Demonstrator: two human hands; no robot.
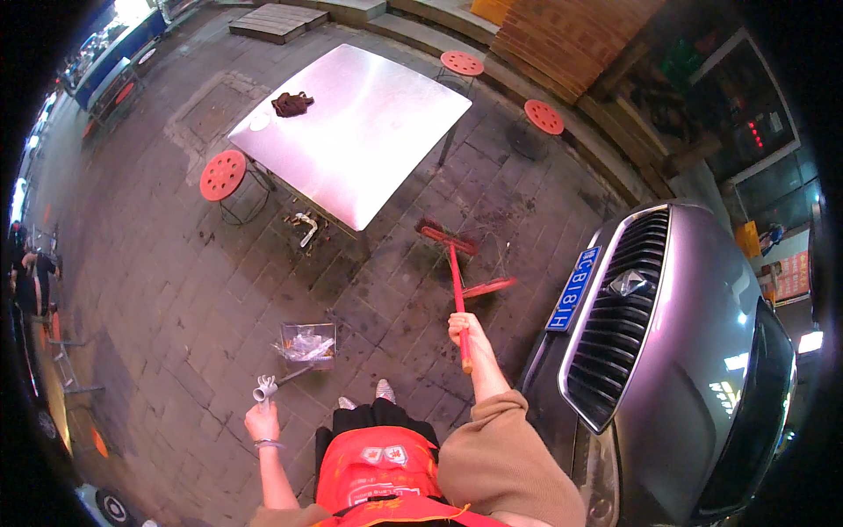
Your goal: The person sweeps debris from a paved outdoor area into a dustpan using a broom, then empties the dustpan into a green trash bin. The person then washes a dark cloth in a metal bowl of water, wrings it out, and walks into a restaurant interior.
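My right hand grips the red handle of a broom, close to its butt end. The broom's head rests on the paving in front of me, beyond the hand. A blurred red strip shows beside the handle; I cannot tell what it is. My left hand is closed around the grey handle of a long-handled dustpan, below its comb-like clip. Clear, crumpled plastic litter lies in the pan. Under the near left side of the table is more litter, partly white.
A shiny metal-topped table bears a dark brown cloth. Red stools stand about it, one at left and two behind. A parked car is close on my right. Steps edge the back.
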